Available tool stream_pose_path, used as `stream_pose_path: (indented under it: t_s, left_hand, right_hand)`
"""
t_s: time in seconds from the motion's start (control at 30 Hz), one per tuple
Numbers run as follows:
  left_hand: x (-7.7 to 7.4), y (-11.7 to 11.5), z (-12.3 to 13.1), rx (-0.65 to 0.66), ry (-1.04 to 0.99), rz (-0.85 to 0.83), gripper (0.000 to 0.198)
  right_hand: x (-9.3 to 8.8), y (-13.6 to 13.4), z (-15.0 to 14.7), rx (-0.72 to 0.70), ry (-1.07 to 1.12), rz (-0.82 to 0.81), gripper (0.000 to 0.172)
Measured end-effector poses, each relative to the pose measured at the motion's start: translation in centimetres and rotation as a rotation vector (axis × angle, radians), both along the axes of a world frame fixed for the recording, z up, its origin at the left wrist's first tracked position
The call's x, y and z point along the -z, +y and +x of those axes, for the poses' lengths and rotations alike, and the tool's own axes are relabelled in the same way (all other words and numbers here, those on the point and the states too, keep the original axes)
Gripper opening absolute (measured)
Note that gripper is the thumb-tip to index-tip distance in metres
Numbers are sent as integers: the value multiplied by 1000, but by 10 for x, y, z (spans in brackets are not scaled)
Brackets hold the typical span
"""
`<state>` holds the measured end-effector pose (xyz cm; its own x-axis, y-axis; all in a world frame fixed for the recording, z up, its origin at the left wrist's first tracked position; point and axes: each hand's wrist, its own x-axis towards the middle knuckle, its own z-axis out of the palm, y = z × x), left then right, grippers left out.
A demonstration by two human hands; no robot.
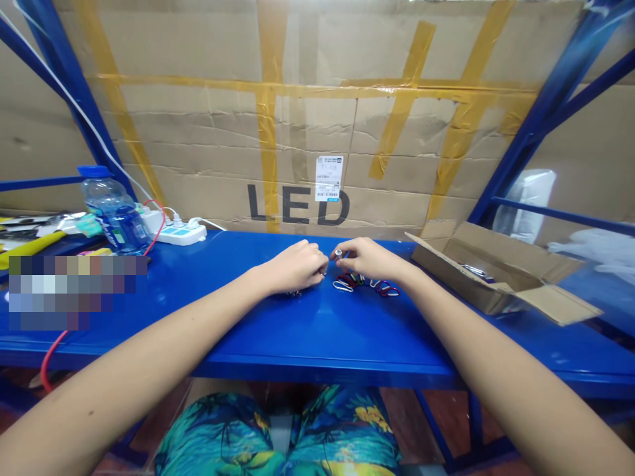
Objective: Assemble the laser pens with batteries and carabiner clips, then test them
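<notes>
My left hand (301, 264) is closed just above the blue table (297, 337), its fingers curled inward; a small dark tip shows at them, but I cannot make out what they hold. Some small metal pieces (294, 293) lie partly hidden under it. Facing it, my right hand (370, 256) pinches a small silver cylinder (338, 254) between thumb and fingers. Below and beside the right hand, several carabiners lie in a curved row, among them a silver carabiner (342, 286) and a red-and-purple carabiner (387, 289).
An opened cardboard box (446, 274) with metal items inside stands at the right. To the left are a blue-capped bottle (114, 215), a white power strip (178, 233) and a red cable (47, 367). A large taped carton (213, 145) walls off the back.
</notes>
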<state>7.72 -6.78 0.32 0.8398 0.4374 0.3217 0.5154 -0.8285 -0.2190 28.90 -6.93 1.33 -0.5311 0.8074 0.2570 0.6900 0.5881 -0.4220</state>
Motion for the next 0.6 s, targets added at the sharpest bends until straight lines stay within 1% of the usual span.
stream_pose_path:
  t_s: [0.1,0.2,0.33,0.43,0.53,0.6]
  left_hand:
    - [-4,0,-2,-21,-188,-5,14]
    - [-4,1,-1,41,-356,-2,16]
    - [-1,1,1,112,-410,-1,17]
    - [-2,-1,1,127,-417,-10,17]
    - [-4,-2,1,100,-482,-73,13]
    - [-5,-3,2,47,-575,-139,13]
  right_hand:
    - [0,-1,-2,11,6,-21,13]
    - [2,-4,-5,-11,44,-97,13]
    - [3,-6,-10,-44,139,-216,14]
    - [3,-6,-11,-56,203,-245,13]
    - [2,-6,-12,-74,252,-249,17]
    - [1,-7,-14,-68,276,-231,21]
